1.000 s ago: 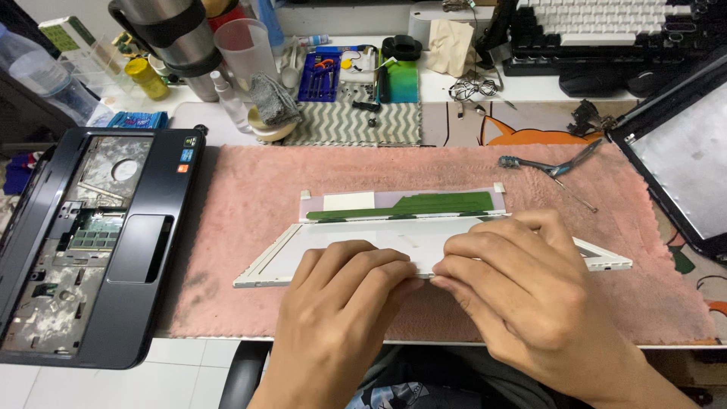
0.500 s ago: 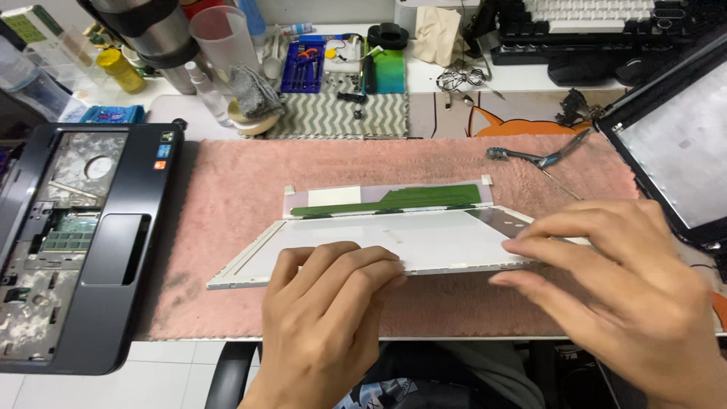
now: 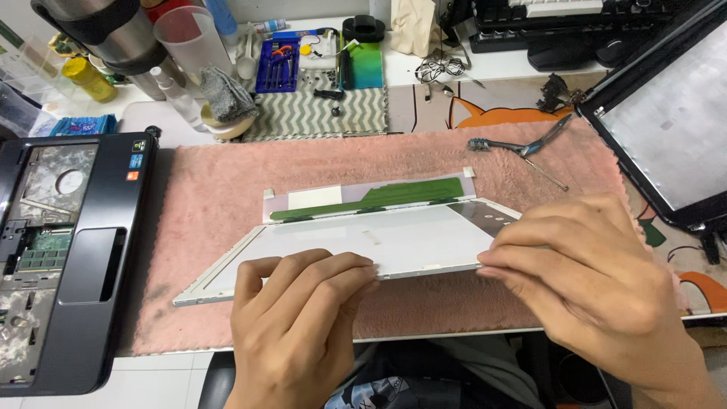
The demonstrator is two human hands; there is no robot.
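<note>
From the head view, I am looking down at a thin white rectangular display panel with a silvery frame (image 3: 363,246), lying on a pink fluffy mat (image 3: 227,197) that is covering the surface. The panel's long axis is running left to right across me, its near edge tilted up off the mat. My left hand (image 3: 299,318) is resting on the near edge around the middle, its fingers (image 3: 333,276) curled together and pressing down on the panel's face. My right hand (image 3: 583,273) is pinching the near right corner, fingers closed on the edge. Both hands are touching the panel; the right is at its end, the left nearer its centre. A strip of green circuit board (image 3: 379,198) is lying along the far edge. An opened black laptop base (image 3: 64,257) is sitting well apart to the left, and a black-framed screen bezel (image 3: 666,129) to the right.
</note>
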